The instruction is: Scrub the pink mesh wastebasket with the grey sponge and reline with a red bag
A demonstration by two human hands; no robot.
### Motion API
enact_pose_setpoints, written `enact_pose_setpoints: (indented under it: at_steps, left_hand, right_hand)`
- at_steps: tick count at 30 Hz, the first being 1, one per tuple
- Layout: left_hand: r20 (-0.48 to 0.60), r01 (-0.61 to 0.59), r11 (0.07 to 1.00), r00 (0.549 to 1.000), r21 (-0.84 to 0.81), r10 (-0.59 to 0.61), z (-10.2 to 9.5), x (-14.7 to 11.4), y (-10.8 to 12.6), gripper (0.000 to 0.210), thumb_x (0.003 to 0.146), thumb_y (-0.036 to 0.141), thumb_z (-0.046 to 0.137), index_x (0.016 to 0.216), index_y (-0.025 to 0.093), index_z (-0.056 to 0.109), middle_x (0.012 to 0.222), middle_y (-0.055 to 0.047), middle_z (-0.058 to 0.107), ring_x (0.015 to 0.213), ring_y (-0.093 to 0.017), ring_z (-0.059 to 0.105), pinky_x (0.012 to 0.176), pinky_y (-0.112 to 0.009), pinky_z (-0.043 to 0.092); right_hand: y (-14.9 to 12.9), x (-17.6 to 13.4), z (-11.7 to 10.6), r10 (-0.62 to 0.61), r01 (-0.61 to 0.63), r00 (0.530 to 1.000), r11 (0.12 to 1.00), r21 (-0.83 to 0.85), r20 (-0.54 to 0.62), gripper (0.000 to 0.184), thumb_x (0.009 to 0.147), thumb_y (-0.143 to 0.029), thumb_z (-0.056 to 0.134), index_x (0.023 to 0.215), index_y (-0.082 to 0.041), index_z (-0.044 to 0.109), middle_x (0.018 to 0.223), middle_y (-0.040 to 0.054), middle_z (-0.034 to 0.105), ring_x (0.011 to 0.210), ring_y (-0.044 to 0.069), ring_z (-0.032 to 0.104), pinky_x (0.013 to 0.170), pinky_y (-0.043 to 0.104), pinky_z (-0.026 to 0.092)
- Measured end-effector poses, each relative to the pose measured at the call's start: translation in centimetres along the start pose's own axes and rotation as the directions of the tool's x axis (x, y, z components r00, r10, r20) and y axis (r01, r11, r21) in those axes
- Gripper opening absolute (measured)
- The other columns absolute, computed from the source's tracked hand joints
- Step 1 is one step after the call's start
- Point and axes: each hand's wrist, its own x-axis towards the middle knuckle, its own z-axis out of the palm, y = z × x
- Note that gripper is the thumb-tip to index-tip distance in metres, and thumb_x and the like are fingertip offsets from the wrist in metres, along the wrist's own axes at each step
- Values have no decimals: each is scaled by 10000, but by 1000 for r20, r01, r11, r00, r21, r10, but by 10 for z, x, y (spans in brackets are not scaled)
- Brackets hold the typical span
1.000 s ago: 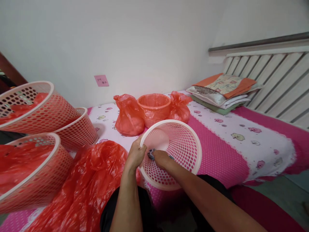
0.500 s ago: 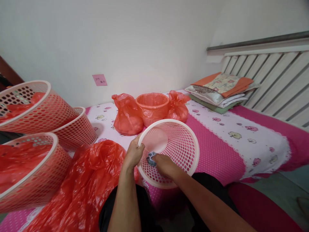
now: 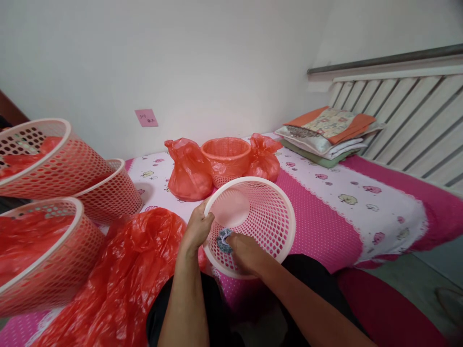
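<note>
The held basket (image 3: 260,212) hides most fingers of the left hand (image 3: 198,227); the right hand (image 3: 246,249) covers part of the grey-blue wad (image 3: 224,242). The pink note (image 3: 146,118) bears writing too small to read.

Got pink handwritten note (image 3: 146,117) on wall (image 3: 217,72). Seeing folded textiles (image 3: 345,149) stacked on printed bedspread (image 3: 318,221), orange-edged floral piece (image 3: 334,125) on top, beside white slatted panel (image 3: 405,113). Also got gray rail (image 3: 383,60) above panel.

In the near basket (image 3: 249,223), a cloth (image 3: 224,242) is held by the right hand (image 3: 249,251). Beyond this grip, a far basket (image 3: 225,166) is flanked by bags (image 3: 190,172); three baskets (image 3: 113,196) are grouped leftward, bedding (image 3: 327,137) piled rightward.
</note>
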Motion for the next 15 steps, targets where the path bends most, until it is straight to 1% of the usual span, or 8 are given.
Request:
enact_pose_setpoints:
  at_steps: [6,8,12,15]
  left_hand:
    - [-10,-9,1000,1000,6,9,-1,-1,0,624,724,153,500,1319,161,691,1281,-54,765,1210,-254,680,1144,-416,458]
    - [-11,-7,1000,1000,2,7,-1,0,0,616,720,157,503,1304,164,701,1272,-52,768,1181,-255,687,1133,-419,466]
    - [-21,-2,1000,1000,2,2,-2,0,0,569,717,176,508,1238,155,736,1257,-59,772,1160,-261,687,1117,-417,476]
    - [-21,3,1000,1000,-7,-3,-2,0,0,549,723,190,518,1221,150,745,1252,-61,773,1148,-263,690,1116,-415,478]
  right_hand:
    - [-3,-14,-9,2,-2,1000,999,41,15,356,776,-55,534,1052,-196,710,1128,99,773,1013,248,704,818,292,426]
    - [-4,-21,-11,-15,15,1000,998,63,4,340,793,-64,526,1047,-197,709,1124,97,768,1013,247,699,823,294,424]
    - [-12,-39,-12,-92,94,995,993,72,-30,313,839,-63,502,1049,-186,699,1121,99,739,1008,241,676,843,301,429]
    - [-19,-55,-15,-92,92,996,995,46,3,330,898,-64,455,1102,-167,693,1120,113,713,983,241,662,834,314,436]
